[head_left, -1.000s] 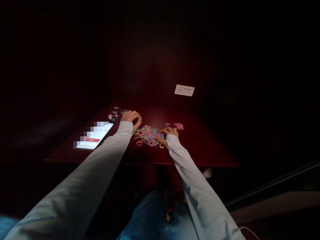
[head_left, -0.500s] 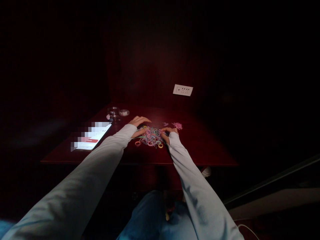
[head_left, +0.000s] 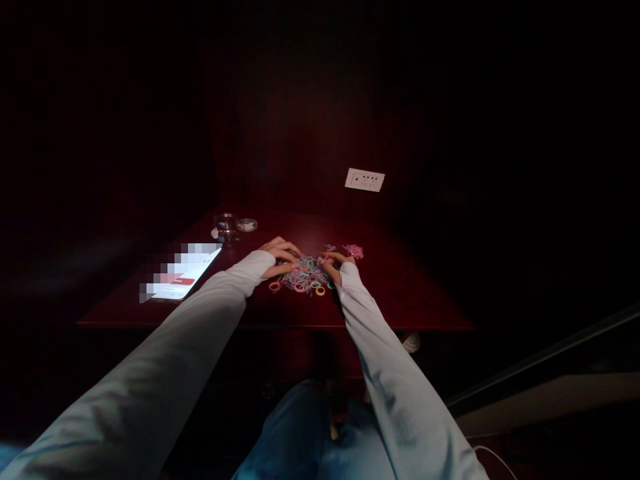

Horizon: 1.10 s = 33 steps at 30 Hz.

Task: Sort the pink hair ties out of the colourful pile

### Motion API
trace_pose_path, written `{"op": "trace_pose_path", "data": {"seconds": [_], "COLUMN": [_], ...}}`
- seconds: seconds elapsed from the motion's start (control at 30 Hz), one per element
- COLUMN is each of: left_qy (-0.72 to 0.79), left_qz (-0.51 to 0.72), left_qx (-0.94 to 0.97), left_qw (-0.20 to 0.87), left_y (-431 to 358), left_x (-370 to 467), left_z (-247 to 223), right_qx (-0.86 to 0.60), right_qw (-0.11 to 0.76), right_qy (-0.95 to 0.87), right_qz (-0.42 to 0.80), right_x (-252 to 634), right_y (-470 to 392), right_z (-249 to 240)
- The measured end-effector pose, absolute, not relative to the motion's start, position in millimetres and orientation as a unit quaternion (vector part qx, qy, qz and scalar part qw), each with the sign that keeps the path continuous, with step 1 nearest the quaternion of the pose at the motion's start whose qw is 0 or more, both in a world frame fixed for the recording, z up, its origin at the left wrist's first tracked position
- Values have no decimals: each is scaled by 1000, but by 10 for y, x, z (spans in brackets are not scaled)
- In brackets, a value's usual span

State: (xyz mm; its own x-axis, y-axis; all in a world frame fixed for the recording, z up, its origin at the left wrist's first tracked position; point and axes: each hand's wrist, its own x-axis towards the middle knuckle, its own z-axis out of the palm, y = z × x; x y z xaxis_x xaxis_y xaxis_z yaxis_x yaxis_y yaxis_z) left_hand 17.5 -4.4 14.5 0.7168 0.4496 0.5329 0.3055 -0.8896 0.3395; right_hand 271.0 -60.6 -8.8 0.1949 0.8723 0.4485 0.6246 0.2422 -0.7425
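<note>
A pile of small coloured elastic hair ties (head_left: 307,273) lies on the dark red table, with thin bands tangled together and a few thicker rings at its near edge. My left hand (head_left: 279,255) rests over the pile's left side, fingers apart and fingertips among the bands. At the right side, my right hand (head_left: 340,262) pinches thumb and finger together on a small pink hair tie (head_left: 323,261). A separate pink heap of hair ties (head_left: 353,251) lies just beyond that hand, beside a small purple cluster (head_left: 330,247).
A lit phone (head_left: 187,277) lies to the left, near my left sleeve. Behind it stand a clear jar (head_left: 227,227) and a round clear lid (head_left: 247,225). A white wall socket (head_left: 365,180) is on the back panel. The table's front edge (head_left: 290,327) runs beneath my forearms.
My left hand's fingers have lowered and curled into the pile from a more stretched position. My right hand stays at the pile's right side, with its fingers shifted slightly.
</note>
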Motion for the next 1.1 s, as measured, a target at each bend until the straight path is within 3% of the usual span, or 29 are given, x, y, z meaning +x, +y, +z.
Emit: {"op": "trace_pose_path", "data": {"seconds": [0.33,0.63,0.83,1.1], "left_qy": [230,239,240,241], "left_qz": [337,352,348,350], "left_qx": [908,901,902,901], "left_qw": [98,87,85,87], "left_y": [-36,-55,-79,-107], "left_x": [187,162,165,173], "left_z": [125,179,207,210], "right_qx": [-595,-586,-605,-574], "right_qw": [453,529,438,457], "right_qy": [-649,-599,-655,-673], "right_qz": [141,132,113,90], "right_x": [2723,2728,2735,2784], "right_y": [-636,-602,-689,-655], "right_z": [-27,-81,-28,-106]}}
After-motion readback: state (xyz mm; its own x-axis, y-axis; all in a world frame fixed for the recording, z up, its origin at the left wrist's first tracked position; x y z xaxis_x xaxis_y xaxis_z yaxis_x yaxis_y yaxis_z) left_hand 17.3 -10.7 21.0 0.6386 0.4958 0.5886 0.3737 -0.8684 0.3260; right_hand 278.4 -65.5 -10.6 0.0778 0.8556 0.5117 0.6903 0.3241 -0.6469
